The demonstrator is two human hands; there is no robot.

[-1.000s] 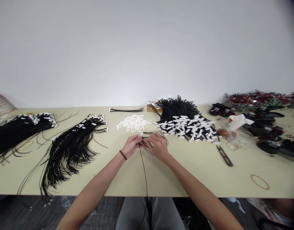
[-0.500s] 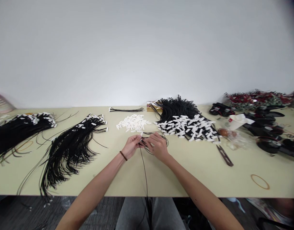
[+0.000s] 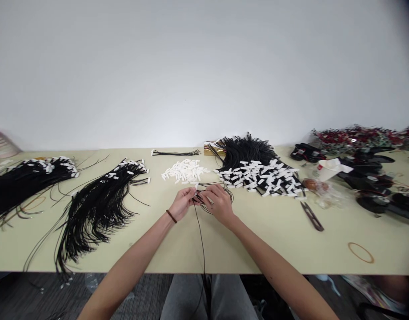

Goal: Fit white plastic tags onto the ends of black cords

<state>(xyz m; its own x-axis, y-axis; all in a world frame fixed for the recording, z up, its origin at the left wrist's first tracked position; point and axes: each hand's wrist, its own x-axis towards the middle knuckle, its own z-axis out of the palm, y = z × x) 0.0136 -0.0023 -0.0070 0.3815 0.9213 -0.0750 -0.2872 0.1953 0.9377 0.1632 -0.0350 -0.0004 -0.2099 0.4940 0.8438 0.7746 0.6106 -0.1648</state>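
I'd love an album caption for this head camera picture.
Two hands at work on a white connector and thin black wires.

Left fingers pinching a white connector, right fingers on black wires, pale table

The table looks smooth and matt to me, the connectors plastic, that box glossy, the cup papery.

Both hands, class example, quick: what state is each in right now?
Left hand: closed, holding a white connector.
Right hand: curled at the black wires; exact grip can't be told.
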